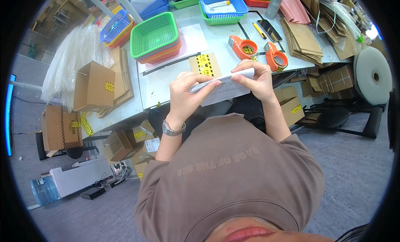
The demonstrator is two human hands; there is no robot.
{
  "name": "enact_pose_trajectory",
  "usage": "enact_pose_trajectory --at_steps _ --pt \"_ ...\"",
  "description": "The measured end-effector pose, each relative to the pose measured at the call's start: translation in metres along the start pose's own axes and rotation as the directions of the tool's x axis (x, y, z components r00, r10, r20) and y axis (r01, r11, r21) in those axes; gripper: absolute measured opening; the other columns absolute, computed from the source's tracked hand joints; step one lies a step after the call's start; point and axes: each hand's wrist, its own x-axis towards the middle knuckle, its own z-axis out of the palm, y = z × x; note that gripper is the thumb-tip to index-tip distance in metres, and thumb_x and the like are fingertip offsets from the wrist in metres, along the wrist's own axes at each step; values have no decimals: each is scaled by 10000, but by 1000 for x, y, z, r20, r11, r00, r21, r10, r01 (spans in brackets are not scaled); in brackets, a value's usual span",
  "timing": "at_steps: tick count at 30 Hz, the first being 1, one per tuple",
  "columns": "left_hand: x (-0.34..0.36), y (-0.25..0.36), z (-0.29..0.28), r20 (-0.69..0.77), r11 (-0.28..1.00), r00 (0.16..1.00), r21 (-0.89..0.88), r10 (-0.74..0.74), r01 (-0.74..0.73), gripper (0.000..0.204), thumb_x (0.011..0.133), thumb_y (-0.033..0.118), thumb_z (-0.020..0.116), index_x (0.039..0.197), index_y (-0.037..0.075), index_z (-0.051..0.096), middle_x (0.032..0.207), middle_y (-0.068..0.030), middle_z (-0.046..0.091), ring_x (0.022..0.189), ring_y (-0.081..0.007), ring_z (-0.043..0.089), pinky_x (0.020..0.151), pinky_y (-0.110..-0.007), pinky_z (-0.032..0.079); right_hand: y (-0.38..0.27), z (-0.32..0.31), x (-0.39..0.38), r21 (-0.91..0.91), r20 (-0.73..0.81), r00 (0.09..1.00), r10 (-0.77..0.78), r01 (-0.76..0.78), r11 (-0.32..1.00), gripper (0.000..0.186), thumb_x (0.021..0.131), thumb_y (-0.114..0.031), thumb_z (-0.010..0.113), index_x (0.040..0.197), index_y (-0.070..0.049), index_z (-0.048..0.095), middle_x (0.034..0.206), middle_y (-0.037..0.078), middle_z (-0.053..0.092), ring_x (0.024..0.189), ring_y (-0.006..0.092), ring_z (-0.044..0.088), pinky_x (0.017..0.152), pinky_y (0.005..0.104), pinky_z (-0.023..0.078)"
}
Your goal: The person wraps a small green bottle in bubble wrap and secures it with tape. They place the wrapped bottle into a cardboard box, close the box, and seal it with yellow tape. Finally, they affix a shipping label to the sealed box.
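Observation:
My left hand [183, 94] and my right hand [259, 81] are raised over the near table edge. Between them they hold a white sheet of paper [226, 79], seen nearly edge-on and apparently folded. The left thumb and fingers pinch its left end; the right thumb and fingers pinch the right end. Just beyond the paper lies a small flat cardboard box [214, 64] with yellow and black tape. Another white sheet [223, 96] shows below my hands; whether it joins the held paper I cannot tell. Two orange tape dispensers [238, 44] stand beyond my right hand.
Stacked plastic baskets [156, 54] stand at the back left, beside an open carton [89, 92] and bubble wrap [68, 71]. A phone [270, 30], a yellow cutter [259, 30], a grey bottle [274, 7] and flat cardboard [300, 42] lie or stand right. Cartons [291, 106] sit beneath the table.

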Motion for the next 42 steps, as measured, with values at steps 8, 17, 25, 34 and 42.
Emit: enact_pose_trajectory --at_steps 8,17,25,34,42 --pt "-1 0 1 -18 1000 1000 11 1 -1 126 716 72 825 806 40 742 746 -56 710 675 -134 616 628 -263 435 3 1 0 -29 -14 1000 -3 2 1000 98 794 -21 761 879 1 717 842 75 710 787 91 634 723 236 476" --pt "-6 -4 5 84 809 916 -441 -393 387 119 802 78 779 869 -12 739 817 -75 718 729 -89 637 678 -221 500 7 1 0 80 -66 984 167 -161 984 106 819 -49 753 897 14 716 856 78 710 783 93 640 706 235 512" --pt "-6 -13 2 129 685 866 -560 -484 466 144 839 87 749 920 -31 734 861 -84 721 758 -88 643 697 -220 514 8 3 1 116 -102 974 204 -192 974 118 830 -67 749 906 16 716 848 81 711 781 99 651 706 232 518" --pt "-9 -26 -10 63 655 864 -625 -500 425 163 842 75 746 943 -48 709 873 -115 723 797 -114 660 739 -229 515 10 -7 0 189 -170 960 221 -188 964 145 852 -110 737 927 14 718 840 74 712 749 88 643 699 229 502" --pt "-9 -26 -17 38 722 889 -568 -456 395 159 852 85 737 945 -43 715 868 -95 723 807 -103 648 759 -236 501 8 -10 -1 227 -142 969 204 -168 959 173 890 -97 684 995 39 705 876 109 715 750 114 665 692 232 524"
